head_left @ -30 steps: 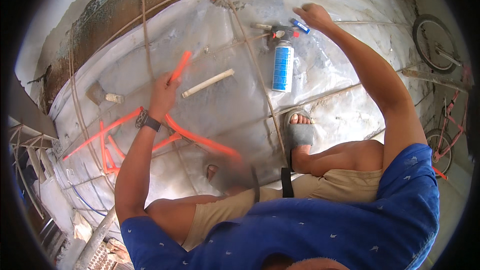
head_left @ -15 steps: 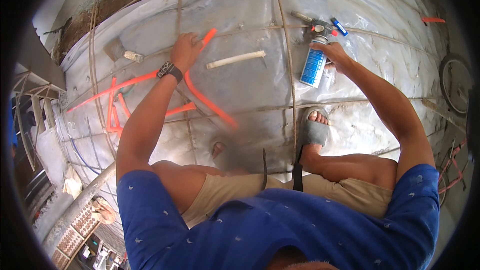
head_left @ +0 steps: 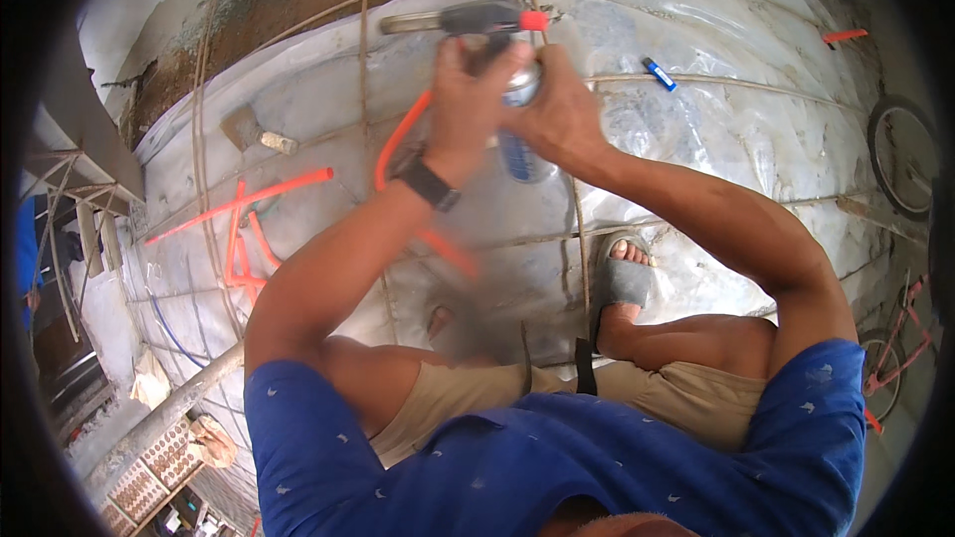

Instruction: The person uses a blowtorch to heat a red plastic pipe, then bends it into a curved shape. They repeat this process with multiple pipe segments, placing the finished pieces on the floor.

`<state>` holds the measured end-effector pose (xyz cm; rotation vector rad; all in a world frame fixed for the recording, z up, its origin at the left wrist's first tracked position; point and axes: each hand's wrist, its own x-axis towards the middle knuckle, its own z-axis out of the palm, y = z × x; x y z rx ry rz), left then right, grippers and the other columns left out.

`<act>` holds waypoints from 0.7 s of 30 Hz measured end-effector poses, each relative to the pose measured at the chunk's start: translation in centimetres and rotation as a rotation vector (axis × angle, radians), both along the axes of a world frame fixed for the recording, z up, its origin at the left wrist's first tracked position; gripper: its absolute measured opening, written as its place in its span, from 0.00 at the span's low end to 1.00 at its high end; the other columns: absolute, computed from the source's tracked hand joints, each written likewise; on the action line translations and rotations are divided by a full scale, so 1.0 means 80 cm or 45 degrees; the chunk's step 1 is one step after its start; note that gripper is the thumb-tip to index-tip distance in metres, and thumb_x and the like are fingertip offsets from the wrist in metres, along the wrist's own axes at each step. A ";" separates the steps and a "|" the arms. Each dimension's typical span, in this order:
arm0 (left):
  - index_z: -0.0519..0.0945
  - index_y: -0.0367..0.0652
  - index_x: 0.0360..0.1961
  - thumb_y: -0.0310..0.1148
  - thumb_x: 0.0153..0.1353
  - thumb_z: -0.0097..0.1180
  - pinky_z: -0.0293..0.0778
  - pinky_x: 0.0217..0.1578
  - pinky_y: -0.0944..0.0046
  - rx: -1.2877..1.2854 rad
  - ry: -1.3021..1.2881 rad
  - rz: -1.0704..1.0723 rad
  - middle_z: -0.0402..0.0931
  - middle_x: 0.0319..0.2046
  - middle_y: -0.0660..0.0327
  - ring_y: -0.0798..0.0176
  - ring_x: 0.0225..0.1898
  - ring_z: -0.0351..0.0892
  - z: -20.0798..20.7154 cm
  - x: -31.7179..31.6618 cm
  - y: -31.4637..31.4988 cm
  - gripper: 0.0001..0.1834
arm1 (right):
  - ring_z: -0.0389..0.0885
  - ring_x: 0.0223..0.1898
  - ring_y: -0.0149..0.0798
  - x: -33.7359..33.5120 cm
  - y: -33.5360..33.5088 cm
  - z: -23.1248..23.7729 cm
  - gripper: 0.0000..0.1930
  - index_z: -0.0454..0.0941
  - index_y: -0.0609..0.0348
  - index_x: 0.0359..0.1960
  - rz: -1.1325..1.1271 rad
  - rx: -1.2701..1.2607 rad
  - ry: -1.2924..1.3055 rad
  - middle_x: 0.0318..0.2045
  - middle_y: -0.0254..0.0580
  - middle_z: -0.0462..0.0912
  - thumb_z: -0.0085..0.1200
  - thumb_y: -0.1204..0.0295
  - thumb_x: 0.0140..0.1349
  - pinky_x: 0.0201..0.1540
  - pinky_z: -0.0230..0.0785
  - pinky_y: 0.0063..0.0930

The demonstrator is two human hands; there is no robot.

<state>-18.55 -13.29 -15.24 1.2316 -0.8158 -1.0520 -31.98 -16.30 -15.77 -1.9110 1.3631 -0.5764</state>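
Holding up a blowtorch (head_left: 477, 17) now, both hands together, over the pale plastic sheeting (head_left: 686, 159)! Its grey metal nozzle points left, the dark body lies nearly level, and a bright red knob caps the right end. Below hangs the canister (head_left: 523, 161), blue and white, partly hidden by hands and softened by blur. The right hand (head_left: 559, 114) is wrapped round the can's right side, closed on it. The left hand (head_left: 468, 109) is up under the torch body, fingers bent; too blurred to tell how firmly they close, or whether they also have the orange tube (head_left: 395, 144) passing beside them. Containers, then: the canister's walls are opaque, contents hidden. Down at lower left, a sectioned frame (head_left: 156, 474) shows rows of small brown rounds, too small to identify. A blue lighter (head_left: 659, 74) lies right of the hands.
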 end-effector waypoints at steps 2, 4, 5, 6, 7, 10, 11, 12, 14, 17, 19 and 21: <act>0.79 0.42 0.61 0.38 0.73 0.71 0.81 0.56 0.59 0.029 0.056 -0.002 0.85 0.51 0.63 0.64 0.51 0.85 0.010 0.026 0.005 0.22 | 0.86 0.52 0.63 0.011 0.002 0.016 0.43 0.73 0.61 0.58 0.120 -0.121 -0.080 0.49 0.59 0.83 0.78 0.40 0.55 0.53 0.78 0.55; 0.77 0.39 0.65 0.35 0.74 0.69 0.81 0.57 0.58 0.042 0.027 -0.057 0.85 0.50 0.62 0.62 0.51 0.85 0.017 0.059 0.009 0.24 | 0.85 0.51 0.61 0.009 -0.001 0.021 0.41 0.74 0.61 0.57 0.287 -0.236 -0.133 0.47 0.56 0.82 0.76 0.41 0.58 0.52 0.78 0.55; 0.76 0.39 0.67 0.34 0.74 0.68 0.81 0.56 0.58 0.069 0.101 -0.096 0.85 0.49 0.61 0.62 0.50 0.85 0.023 0.074 0.011 0.25 | 0.84 0.52 0.60 0.003 -0.005 0.019 0.39 0.75 0.61 0.58 0.436 -0.280 -0.216 0.49 0.55 0.82 0.76 0.43 0.60 0.52 0.78 0.53; 0.76 0.38 0.68 0.33 0.75 0.67 0.81 0.56 0.58 0.100 0.170 -0.121 0.85 0.49 0.61 0.61 0.50 0.85 0.031 0.090 0.017 0.25 | 0.84 0.53 0.59 -0.009 -0.010 0.014 0.37 0.75 0.61 0.58 0.599 -0.240 -0.242 0.51 0.54 0.82 0.76 0.46 0.61 0.52 0.78 0.51; 0.75 0.37 0.70 0.32 0.75 0.66 0.81 0.56 0.58 0.128 0.231 -0.150 0.85 0.48 0.61 0.61 0.50 0.86 0.044 0.106 0.024 0.27 | 0.84 0.53 0.58 -0.023 -0.015 0.004 0.35 0.76 0.61 0.59 0.783 -0.267 -0.341 0.53 0.53 0.82 0.76 0.48 0.63 0.52 0.78 0.49; 0.72 0.37 0.76 0.42 0.69 0.73 0.82 0.53 0.54 0.210 0.204 -0.489 0.81 0.45 0.62 0.60 0.50 0.86 0.112 0.162 0.049 0.40 | 0.83 0.57 0.60 -0.073 -0.070 -0.049 0.24 0.82 0.57 0.56 0.856 -0.697 -0.151 0.53 0.52 0.83 0.73 0.56 0.68 0.60 0.77 0.50; 0.72 0.37 0.77 0.46 0.66 0.76 0.83 0.51 0.53 0.216 0.183 -0.628 0.81 0.45 0.63 0.60 0.49 0.86 0.140 0.181 0.057 0.44 | 0.83 0.59 0.60 -0.097 -0.096 -0.074 0.22 0.83 0.57 0.55 0.668 -0.537 -0.033 0.55 0.53 0.84 0.73 0.57 0.68 0.62 0.77 0.50; 0.69 0.34 0.78 0.53 0.62 0.79 0.85 0.49 0.52 0.185 0.118 -0.697 0.79 0.43 0.63 0.58 0.46 0.87 0.171 0.200 0.070 0.53 | 0.82 0.60 0.61 -0.124 -0.122 -0.100 0.21 0.85 0.56 0.55 0.516 -0.437 0.053 0.56 0.54 0.84 0.73 0.58 0.67 0.64 0.76 0.50; 0.65 0.28 0.80 0.62 0.52 0.85 0.87 0.42 0.52 0.147 0.018 -0.734 0.75 0.39 0.63 0.56 0.39 0.88 0.233 0.233 0.098 0.67 | 0.79 0.67 0.60 -0.183 -0.174 -0.150 0.24 0.84 0.58 0.61 0.269 -0.332 0.508 0.65 0.56 0.82 0.68 0.56 0.70 0.71 0.73 0.54; 0.66 0.22 0.77 0.72 0.49 0.81 0.88 0.32 0.56 -0.008 -0.164 -0.598 0.72 0.35 0.66 0.58 0.31 0.88 0.297 0.257 0.158 0.72 | 0.79 0.66 0.59 -0.250 -0.218 -0.207 0.25 0.83 0.56 0.58 0.134 -0.321 0.796 0.59 0.54 0.85 0.70 0.54 0.66 0.65 0.76 0.54; 0.68 0.22 0.76 0.73 0.47 0.81 0.89 0.32 0.54 -0.068 -0.208 -0.472 0.72 0.34 0.66 0.57 0.30 0.88 0.320 0.263 0.193 0.72 | 0.82 0.58 0.62 -0.272 -0.231 -0.228 0.25 0.82 0.57 0.57 0.196 -0.262 0.809 0.54 0.56 0.85 0.70 0.54 0.68 0.58 0.77 0.56; 0.71 0.25 0.74 0.72 0.45 0.83 0.91 0.33 0.49 -0.131 -0.152 -0.375 0.73 0.34 0.63 0.52 0.31 0.89 0.323 0.261 0.227 0.70 | 0.84 0.55 0.64 -0.278 -0.242 -0.239 0.23 0.81 0.60 0.54 0.311 -0.257 0.677 0.52 0.58 0.85 0.71 0.61 0.64 0.56 0.77 0.53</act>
